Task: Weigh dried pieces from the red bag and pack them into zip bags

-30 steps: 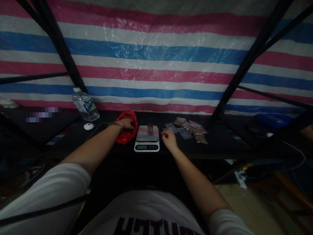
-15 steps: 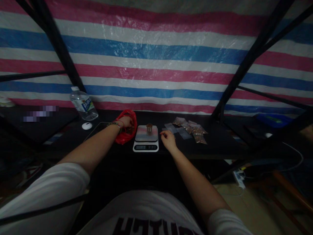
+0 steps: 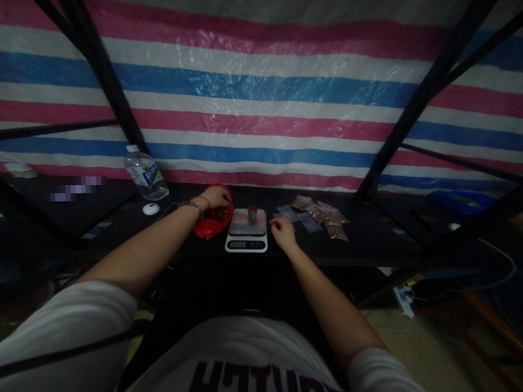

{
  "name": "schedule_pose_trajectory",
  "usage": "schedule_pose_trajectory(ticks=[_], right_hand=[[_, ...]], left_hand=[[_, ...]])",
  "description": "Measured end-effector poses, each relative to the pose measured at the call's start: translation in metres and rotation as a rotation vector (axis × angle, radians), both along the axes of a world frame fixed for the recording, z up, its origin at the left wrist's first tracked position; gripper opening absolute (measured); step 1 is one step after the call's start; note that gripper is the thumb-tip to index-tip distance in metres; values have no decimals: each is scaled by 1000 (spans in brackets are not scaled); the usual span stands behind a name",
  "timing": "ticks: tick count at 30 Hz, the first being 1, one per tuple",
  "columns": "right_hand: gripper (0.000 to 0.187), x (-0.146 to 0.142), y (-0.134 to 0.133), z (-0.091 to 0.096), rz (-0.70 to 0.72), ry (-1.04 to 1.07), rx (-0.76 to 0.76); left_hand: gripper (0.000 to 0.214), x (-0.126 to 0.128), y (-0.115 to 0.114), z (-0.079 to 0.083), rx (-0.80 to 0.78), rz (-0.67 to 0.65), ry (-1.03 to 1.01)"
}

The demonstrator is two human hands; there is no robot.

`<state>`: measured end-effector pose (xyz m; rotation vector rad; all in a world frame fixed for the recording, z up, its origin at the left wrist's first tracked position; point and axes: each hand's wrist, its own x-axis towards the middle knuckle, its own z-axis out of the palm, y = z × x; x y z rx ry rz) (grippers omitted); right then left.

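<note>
Now raised from deeper inside, the left hand [image 3: 217, 197] curls over the red plastic bag [image 3: 207, 229], baring more brown contents; its grip is unclear. Rightward, a filled metal cup [image 3: 252, 216] stays on the digital scale [image 3: 237, 227]. Beside it, the right hand [image 3: 284, 234] remains loosely curled, any hold indiscernible, near zip bags [image 3: 330, 215].

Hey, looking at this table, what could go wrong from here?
The small metal cup looks heaped, so a knock might spill brown bits onto the scale. The left hand is at the open red bag and could drag or tip it. The right hand is close to the scale's edge and might nudge it.
</note>
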<state>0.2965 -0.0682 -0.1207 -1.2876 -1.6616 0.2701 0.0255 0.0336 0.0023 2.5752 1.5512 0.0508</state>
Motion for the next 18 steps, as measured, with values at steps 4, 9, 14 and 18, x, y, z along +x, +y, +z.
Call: schedule_pose_trajectory(ticks=[4,9,14,18], right_hand=[[20,0,1,-1,-1,3,2],[20,1,1,-2,1,5,16],[19,0,2,-2,4,7,10],[19,0,3,-2,4,-3,4]], left_hand=[[33,32,-26,-7,-70,-52,-144],[34,54,-41,-27,-54,59,-163],[37,55,-44,-30,-47,40,-192],[52,54,-44,-30,-50,41,-225]])
